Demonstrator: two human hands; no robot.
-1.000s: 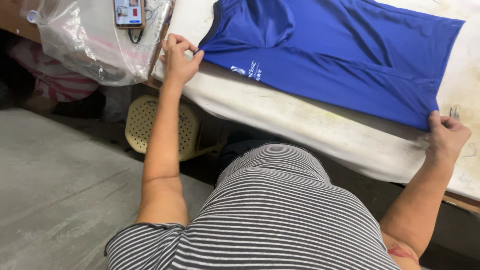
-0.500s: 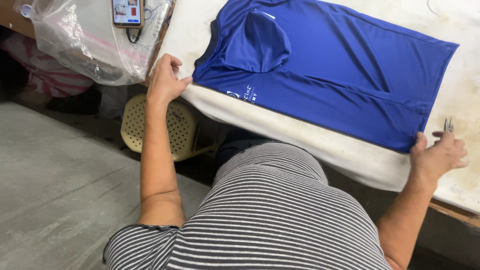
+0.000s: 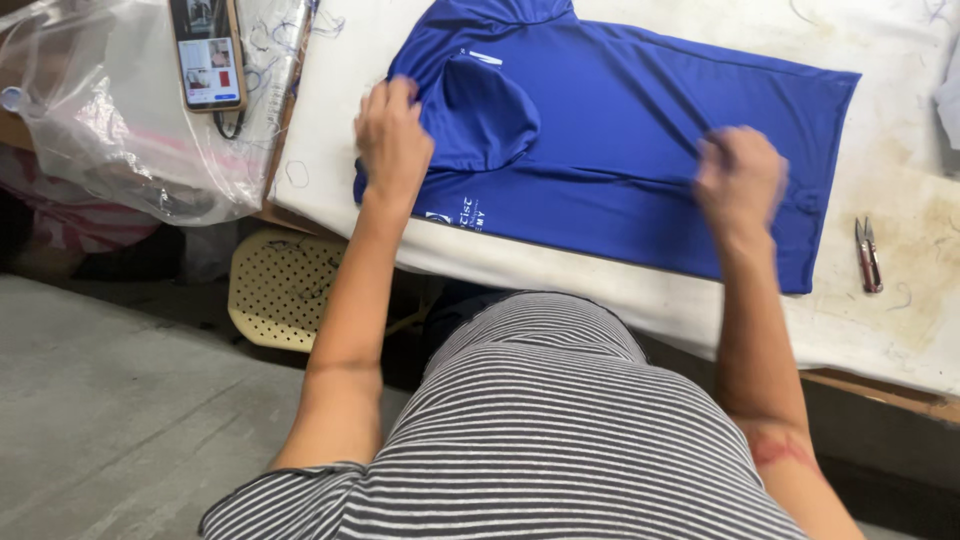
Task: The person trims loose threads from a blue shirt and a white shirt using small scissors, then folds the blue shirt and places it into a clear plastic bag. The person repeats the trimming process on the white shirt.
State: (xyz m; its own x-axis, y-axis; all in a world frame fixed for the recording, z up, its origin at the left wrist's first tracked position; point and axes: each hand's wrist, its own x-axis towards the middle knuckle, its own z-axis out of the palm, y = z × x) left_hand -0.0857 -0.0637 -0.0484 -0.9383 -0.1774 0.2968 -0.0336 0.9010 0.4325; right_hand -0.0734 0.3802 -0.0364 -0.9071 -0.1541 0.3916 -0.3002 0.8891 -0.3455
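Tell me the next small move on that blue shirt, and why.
Probably sweep the right hand outward toward the hem to flatten the blue shirt: the fabric is puckered into creases under it, while the left hand rests on the sleeve side and can pin that end on the white table cover.

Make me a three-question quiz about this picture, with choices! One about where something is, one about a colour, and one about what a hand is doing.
1. Where are the small snips?
A. on the shirt
B. on the table right of the shirt
C. on the floor

2. What colour is the shirt?
A. red
B. green
C. blue

3. What is the left hand doing?
A. pressing on the shirt's edge
B. holding the phone
C. hanging in the air

Answers:
1 B, they lie on the white table cover.
2 C, the cloth is plainly blue.
3 A, its fingers rest on the fabric.
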